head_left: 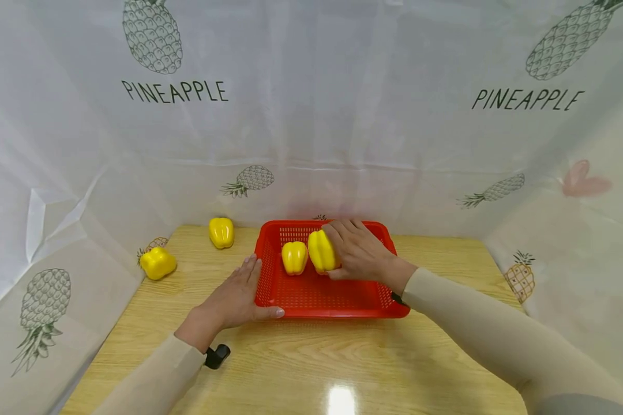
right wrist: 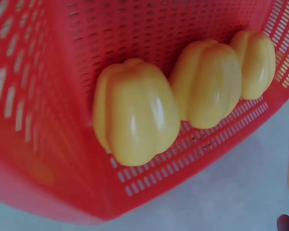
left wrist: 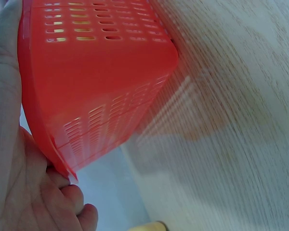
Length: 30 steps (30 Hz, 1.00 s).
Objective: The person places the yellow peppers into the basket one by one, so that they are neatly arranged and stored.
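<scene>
Apparently for steadiness, a person's left hand [head_left: 233, 297] spreads wide against the near-left corner of a red perforated basket [head_left: 332, 313] on a table [head_left: 301, 357]. Over it, the right hand [head_left: 360, 252] grips a yellow bell pepper [head_left: 321, 251]; three others [right wrist: 137, 113] sit lined up inside, perhaps to save room, with two more peppers [head_left: 221, 233] at left.

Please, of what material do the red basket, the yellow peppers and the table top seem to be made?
Red basket: probably moulded plastic, slightly glossy, with regular slots in its walls.
Yellow peppers: glossy, with bright highlights; real or plastic, I cannot tell.
Table top: wood or laminate, fairly shiny; grain and a reflection show.
</scene>
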Each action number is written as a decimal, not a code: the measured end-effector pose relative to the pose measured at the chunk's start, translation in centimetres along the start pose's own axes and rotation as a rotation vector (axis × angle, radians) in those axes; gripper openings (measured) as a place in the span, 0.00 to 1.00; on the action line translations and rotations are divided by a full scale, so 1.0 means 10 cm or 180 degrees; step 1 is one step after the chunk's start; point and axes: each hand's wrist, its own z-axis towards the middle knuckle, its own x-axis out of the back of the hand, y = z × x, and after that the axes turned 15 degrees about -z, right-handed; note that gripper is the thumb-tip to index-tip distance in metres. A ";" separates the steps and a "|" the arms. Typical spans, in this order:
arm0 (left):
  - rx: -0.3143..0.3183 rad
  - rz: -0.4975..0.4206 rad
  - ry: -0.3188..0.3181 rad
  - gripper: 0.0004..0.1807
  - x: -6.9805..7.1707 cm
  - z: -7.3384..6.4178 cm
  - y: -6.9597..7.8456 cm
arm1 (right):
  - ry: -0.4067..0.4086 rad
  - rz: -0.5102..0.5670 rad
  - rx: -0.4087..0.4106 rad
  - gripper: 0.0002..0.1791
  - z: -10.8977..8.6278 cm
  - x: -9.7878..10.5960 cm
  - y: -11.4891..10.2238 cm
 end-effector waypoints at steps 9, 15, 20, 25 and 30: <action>-0.0013 -0.0028 0.0016 0.76 0.01 -0.01 0.01 | -0.0312 -0.0050 0.0149 0.45 0.20 -0.05 -0.17; -0.0060 -0.0042 0.0046 0.75 0.00 -0.01 0.00 | -0.0462 -0.0091 0.0267 0.46 0.30 -0.07 -0.33; -0.0086 -0.0027 0.0064 0.75 -0.01 -0.01 0.00 | -0.0607 -0.0056 0.0338 0.51 0.36 -0.08 -0.44; -0.0114 0.0011 0.0084 0.75 -0.02 0.01 -0.02 | -0.0718 -0.0101 0.0464 0.52 0.41 -0.08 -0.55; -0.0125 0.0014 0.0088 0.75 -0.02 0.00 -0.02 | -0.0788 -0.0242 0.0605 0.53 0.46 -0.10 -0.65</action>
